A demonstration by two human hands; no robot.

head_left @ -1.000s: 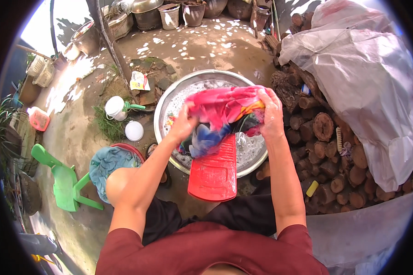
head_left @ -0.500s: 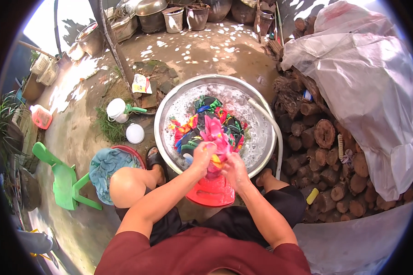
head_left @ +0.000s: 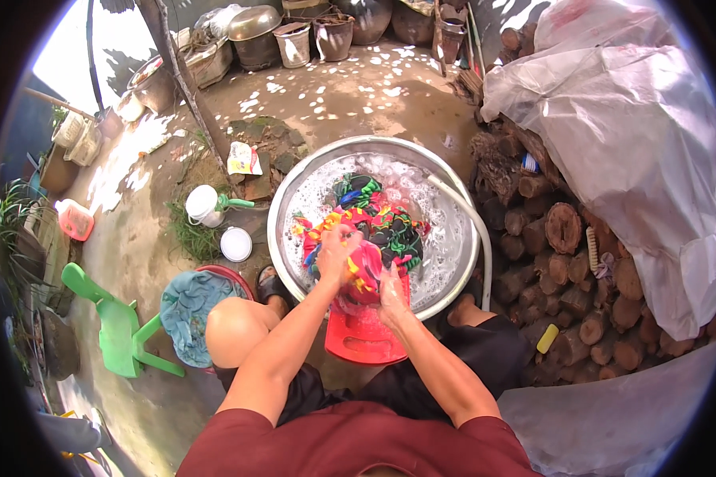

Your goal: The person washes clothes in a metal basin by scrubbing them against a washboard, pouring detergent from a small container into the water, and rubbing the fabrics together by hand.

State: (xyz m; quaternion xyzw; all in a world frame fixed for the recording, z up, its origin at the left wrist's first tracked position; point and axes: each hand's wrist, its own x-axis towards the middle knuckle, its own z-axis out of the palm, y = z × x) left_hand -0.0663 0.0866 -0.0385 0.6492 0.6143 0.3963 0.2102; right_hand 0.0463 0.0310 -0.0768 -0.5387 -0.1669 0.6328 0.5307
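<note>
Over basin, hands unmoved.

Left hand clenched, right hand pressing, forearms converging

Person in a maroon top
Short-sleeved maroon shirt, black shorts, bare forearms and knee, wet soapy hands.

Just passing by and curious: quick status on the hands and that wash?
Left hand and right hand both grip the cloth. Cloth on red washboard, at sudsy basin. Hose alongside, clear.
</note>
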